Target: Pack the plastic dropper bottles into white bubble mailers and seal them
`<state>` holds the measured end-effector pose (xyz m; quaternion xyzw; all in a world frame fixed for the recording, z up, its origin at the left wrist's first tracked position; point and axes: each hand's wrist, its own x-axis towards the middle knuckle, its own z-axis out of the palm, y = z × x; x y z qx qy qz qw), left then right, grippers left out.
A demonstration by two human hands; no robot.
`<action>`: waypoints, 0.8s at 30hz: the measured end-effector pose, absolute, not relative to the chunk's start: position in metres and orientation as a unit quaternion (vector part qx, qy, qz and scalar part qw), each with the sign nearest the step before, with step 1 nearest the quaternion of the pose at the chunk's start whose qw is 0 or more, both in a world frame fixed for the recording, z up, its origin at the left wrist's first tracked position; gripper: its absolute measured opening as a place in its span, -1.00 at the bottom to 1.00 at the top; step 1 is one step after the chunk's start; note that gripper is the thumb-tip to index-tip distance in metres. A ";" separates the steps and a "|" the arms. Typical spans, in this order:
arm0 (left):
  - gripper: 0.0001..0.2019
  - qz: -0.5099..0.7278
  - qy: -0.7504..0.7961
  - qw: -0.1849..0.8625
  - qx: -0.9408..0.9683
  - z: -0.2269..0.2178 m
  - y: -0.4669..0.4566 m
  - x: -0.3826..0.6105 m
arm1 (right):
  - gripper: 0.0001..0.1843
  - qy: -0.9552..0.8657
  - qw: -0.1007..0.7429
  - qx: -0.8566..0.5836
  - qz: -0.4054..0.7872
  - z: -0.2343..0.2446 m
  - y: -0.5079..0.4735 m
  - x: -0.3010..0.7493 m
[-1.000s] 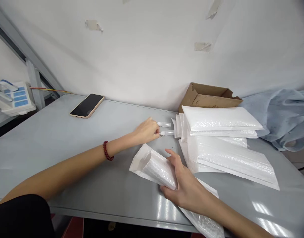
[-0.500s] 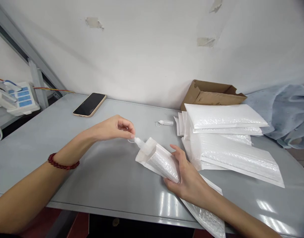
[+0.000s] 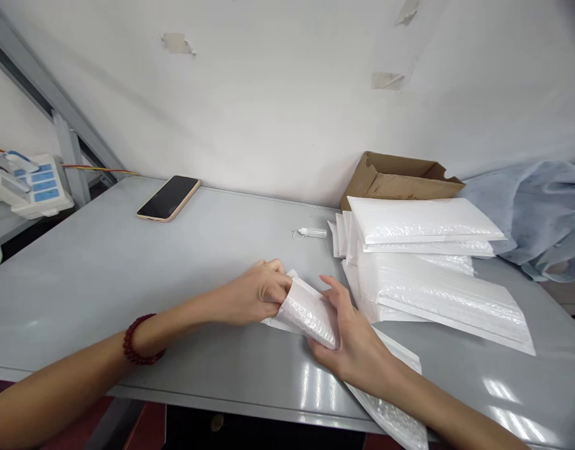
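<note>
A white bubble mailer (image 3: 310, 311) lies near the table's front edge, its open mouth facing left. My left hand (image 3: 254, 292) is closed at that mouth, fingertips pushed inside; what they hold is hidden. My right hand (image 3: 357, 347) grips the mailer's body from the right, thumb on top. One small clear tube (image 3: 310, 233) with a white cap lies on the table farther back, apart from both hands.
A stack of white bubble mailers (image 3: 428, 262) sits at the right, with a brown cardboard box (image 3: 400, 175) behind it and blue cloth (image 3: 540, 212) at far right. A phone (image 3: 169, 197) lies at back left. A white device (image 3: 29, 184) stands beyond the grey table's (image 3: 128, 269) left end.
My left hand took one clear tube from beside the stack, carried it to the mailer's mouth, and now has its fingers in the opening. The right hand has kept hold of the mailer.
</note>
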<state>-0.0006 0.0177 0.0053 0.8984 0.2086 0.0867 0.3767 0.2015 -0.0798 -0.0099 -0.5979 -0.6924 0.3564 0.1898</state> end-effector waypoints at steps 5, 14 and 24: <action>-0.83 0.194 0.314 0.338 0.866 0.019 0.053 -0.008 | -0.09 -0.692 0.187 -0.600 0.356 -0.007 -0.079 0.201; -0.78 0.182 0.343 0.169 0.906 -0.016 0.129 0.045 | -0.09 -0.701 0.189 -0.596 0.342 -0.009 -0.079 0.201; -0.73 0.160 0.371 0.201 0.892 -0.008 0.127 0.018 | -0.09 -0.695 0.189 -0.595 0.356 -0.005 -0.078 0.201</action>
